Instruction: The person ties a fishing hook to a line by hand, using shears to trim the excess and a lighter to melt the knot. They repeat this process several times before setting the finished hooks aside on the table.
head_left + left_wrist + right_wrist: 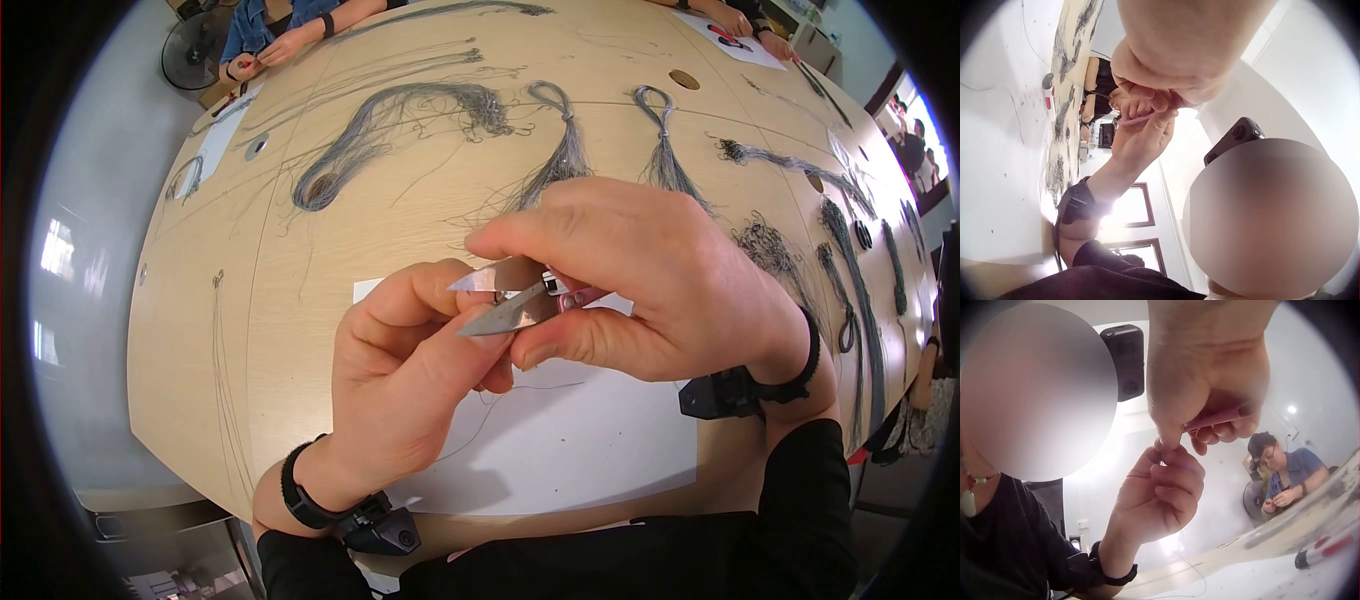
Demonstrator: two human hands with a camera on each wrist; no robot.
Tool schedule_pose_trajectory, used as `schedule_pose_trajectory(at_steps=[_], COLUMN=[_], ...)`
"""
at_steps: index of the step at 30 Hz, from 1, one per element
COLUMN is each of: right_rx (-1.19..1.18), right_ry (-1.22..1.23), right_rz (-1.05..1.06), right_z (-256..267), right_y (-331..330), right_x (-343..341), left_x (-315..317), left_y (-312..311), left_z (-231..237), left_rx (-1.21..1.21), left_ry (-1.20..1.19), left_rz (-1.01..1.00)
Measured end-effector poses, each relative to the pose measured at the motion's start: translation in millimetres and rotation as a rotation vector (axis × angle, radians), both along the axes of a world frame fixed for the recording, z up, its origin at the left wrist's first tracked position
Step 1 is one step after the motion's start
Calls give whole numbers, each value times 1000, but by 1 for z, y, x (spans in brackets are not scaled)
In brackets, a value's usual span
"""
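Observation:
Between both hands, in the head view, is a pair of small thread snips (515,308), its two pointed blades spread apart. My right hand (640,270) grips its pink handle (1219,417), which runs under the palm in the right wrist view. The left hand (410,360) has its fingers curled, thumb and index finger pinching at the blades around a small metal piece (499,297), mostly hidden by blades and fingers. Under the hands, a thin wire (480,412) curves across a white sheet of paper (600,440).
Beyond the hands lie looped bundles of thin grey wire (560,150) and a long loose bundle (370,110). More bundles (850,260) line the right side. A red-and-white marker (1322,551) is on the table (190,330). Across it, another person's hands (275,50) work.

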State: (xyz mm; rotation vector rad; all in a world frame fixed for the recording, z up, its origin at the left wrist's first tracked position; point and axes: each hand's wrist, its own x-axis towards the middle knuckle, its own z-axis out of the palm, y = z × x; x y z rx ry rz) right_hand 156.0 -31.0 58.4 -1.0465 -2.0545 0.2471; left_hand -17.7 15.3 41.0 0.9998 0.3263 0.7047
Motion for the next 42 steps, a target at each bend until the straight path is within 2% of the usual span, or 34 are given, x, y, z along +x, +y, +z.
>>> schedule_pose_trajectory(at_steps=[6, 11, 29, 42], right_rx=[75, 61, -18, 13], right_ry=[-13, -18, -61, -64], right_rz=[-23, -48, -41, -82], right_z=[-1, 0, 5, 4], right_y=[0, -1, -4, -3], right_x=[-1, -2, 2, 1], left_x=[0, 0, 1, 1], left_y=[1, 2, -2, 0], left_z=[-2, -2, 1, -2], left_rx=[34, 85, 43, 87], left_ry=[-17, 3, 78, 39], left_rz=[-3, -12, 5, -35])
